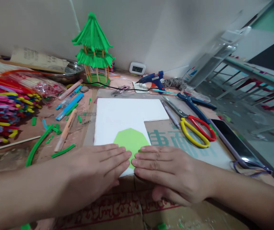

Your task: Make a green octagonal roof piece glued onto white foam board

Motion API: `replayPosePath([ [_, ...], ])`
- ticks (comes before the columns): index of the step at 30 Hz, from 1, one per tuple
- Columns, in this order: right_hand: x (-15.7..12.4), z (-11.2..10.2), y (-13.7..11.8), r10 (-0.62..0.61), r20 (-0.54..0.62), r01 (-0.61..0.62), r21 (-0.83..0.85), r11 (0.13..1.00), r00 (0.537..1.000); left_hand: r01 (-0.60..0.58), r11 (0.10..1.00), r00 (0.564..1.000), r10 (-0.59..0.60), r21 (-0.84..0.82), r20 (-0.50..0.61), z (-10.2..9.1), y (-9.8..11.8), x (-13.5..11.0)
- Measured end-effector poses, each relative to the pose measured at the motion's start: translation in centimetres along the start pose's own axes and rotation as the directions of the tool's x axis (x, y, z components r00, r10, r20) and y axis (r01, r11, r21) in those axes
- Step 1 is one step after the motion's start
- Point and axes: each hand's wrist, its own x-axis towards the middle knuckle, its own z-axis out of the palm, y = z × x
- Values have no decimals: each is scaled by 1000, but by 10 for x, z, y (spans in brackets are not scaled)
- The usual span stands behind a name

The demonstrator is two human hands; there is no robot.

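on a cluttered tabletop (47, 108), a model tower (95, 59) with two green roofs stands against the wall. in front of it lies a white board (120, 115), notched at its near right corner. my left hand (111, 159) and right hand (170, 169) are flat, palms down, fingers straight and side by side, tips facing across a narrow gap. scissors (194, 117) lie just right of the board, a blue glue gun (154, 78) beyond. under my fingertips, at the board's near end, sits a many-sided green paper (132, 139). green scraps (33, 121) dot the left side.
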Motion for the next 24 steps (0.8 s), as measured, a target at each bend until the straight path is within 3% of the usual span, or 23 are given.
replayPosePath([
  [4,-3,2,4,39,-116,-27,102,994,993,58,996,998,-57,-73,16,-10,-9,1],
  [5,-3,3,6,75,-151,-58,114,992,986,83,991,996,-78,-101,52,-12,-15,1],
  [7,-3,5,11,173,-198,-149,129,980,965,69,992,998,-70,-107,1,-12,-28,1],
  [10,-2,8,19,302,-178,-273,170,947,937,141,980,989,-132,-140,74,-8,-40,3],
  [13,0,12,23,338,-131,-307,208,929,932,195,961,977,-173,-194,126,-1,-41,9],
  [16,1,14,23,324,-151,-292,204,935,934,233,944,972,-224,-235,66,2,-38,13],
  [20,3,13,19,169,-189,-133,192,972,967,229,945,970,-241,-233,-24,4,-37,11],
  [24,3,10,15,94,-207,-56,183,981,974,60,979,994,-76,-193,-79,4,-34,8],
])
